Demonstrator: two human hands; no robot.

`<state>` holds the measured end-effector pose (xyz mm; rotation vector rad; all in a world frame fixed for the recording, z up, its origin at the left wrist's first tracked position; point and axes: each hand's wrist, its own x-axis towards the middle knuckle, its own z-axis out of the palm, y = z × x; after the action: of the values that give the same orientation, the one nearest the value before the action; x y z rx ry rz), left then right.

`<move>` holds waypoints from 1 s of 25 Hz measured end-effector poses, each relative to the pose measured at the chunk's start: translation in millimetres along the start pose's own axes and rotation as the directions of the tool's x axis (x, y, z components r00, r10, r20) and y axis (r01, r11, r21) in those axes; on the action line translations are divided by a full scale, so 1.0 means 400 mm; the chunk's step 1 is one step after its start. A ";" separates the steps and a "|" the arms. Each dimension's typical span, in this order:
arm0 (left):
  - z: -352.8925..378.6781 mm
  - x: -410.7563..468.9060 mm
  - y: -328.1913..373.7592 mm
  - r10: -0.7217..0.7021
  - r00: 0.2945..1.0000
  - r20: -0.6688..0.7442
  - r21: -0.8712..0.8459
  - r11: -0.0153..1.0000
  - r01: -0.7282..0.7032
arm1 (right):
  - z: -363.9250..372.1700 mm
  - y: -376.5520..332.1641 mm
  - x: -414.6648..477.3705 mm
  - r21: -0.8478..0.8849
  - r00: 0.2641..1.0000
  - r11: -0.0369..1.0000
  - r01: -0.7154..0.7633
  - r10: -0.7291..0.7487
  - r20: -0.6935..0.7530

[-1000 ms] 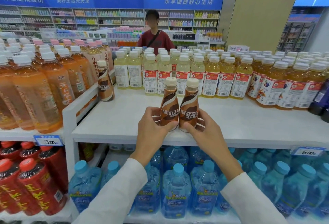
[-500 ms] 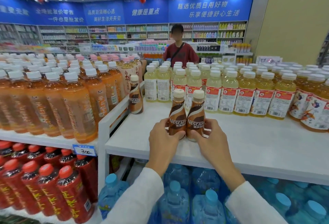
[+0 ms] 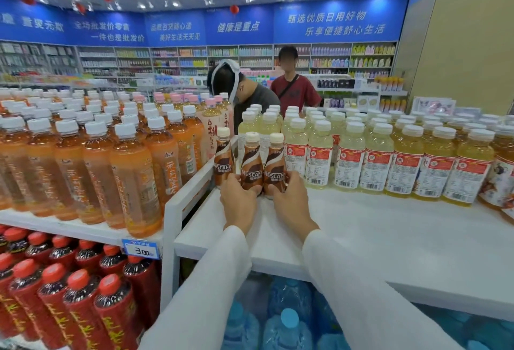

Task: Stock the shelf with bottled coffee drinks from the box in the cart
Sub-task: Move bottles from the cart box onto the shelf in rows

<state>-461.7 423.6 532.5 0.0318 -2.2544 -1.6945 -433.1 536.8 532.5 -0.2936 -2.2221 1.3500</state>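
One coffee bottle (image 3: 224,160) is shelved. Two more are gripped by left hand (image 3: 239,205) and right hand (image 3: 292,202). The shelf (image 3: 361,238) is judged mostly unfilled.

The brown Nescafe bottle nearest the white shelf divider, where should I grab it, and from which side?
Probably by the narrow neck under its cream cap, coming from above and in front. The brown Nescafe bottle stands upright, with the white shelf divider close on its left and the coffee bottle in the left hand close on its right.

L grip (image 3: 240,205), R grip (image 3: 292,203): both curled
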 end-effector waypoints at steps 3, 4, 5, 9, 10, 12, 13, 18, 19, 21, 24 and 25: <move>0.006 0.022 -0.009 -0.014 0.999 -0.034 -0.029 0.999 0.013 | 0.023 0.001 0.025 0.028 1.000 1.000 -0.006 0.006 0.011; 0.007 0.026 -0.010 -0.016 0.999 -0.048 -0.038 0.999 0.015 | 0.029 0.002 0.030 0.042 1.000 0.999 -0.012 0.012 0.014; 0.010 0.031 -0.012 -0.019 0.998 -0.059 -0.044 0.999 0.016 | 0.037 0.004 0.033 0.048 1.000 0.999 -0.014 0.014 0.011; 0.014 0.046 -0.017 -0.030 0.996 -0.082 -0.029 0.999 0.028 | 0.054 0.006 0.039 0.029 1.000 1.000 0.002 -0.001 -0.021; 0.015 0.048 -0.016 -0.030 0.996 -0.088 -0.018 0.999 0.028 | 0.055 0.007 0.042 0.029 1.000 1.000 0.000 0.001 -0.024; 0.015 0.048 -0.015 -0.030 0.995 -0.097 -0.009 1.000 0.029 | 0.057 0.007 0.043 0.029 1.000 1.000 0.000 0.000 -0.018; 0.016 0.047 -0.014 -0.030 0.995 -0.098 -0.010 1.000 0.029 | 0.057 0.008 0.044 0.027 1.000 1.000 0.002 -0.001 -0.015; 0.019 0.053 -0.018 -0.027 0.995 -0.093 0.005 1.000 0.028 | 0.066 0.015 0.053 0.021 1.000 1.000 0.000 0.000 -0.011; 0.018 0.053 -0.018 -0.028 0.995 -0.092 0.012 1.000 0.029 | 0.067 0.015 0.054 0.023 1.000 1.000 -0.001 0.001 -0.010; 0.014 0.052 -0.018 -0.030 0.996 -0.084 0.020 0.999 0.032 | 0.065 0.017 0.052 0.029 1.000 1.000 -0.004 0.004 0.001; -0.003 0.029 -0.018 -0.011 0.999 -0.049 0.014 1.000 0.011 | 0.043 0.014 0.031 0.044 0.998 0.998 -0.042 0.040 0.046; -0.013 0.015 -0.018 0.003 1.000 -0.029 0.014 1.000 -0.002 | 0.026 0.010 0.016 0.046 0.996 0.997 -0.063 0.060 0.065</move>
<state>-467.2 415.2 528.5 0.0565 -2.2445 -1.6659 -444.5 533.5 527.2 -0.3079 -2.2452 1.4615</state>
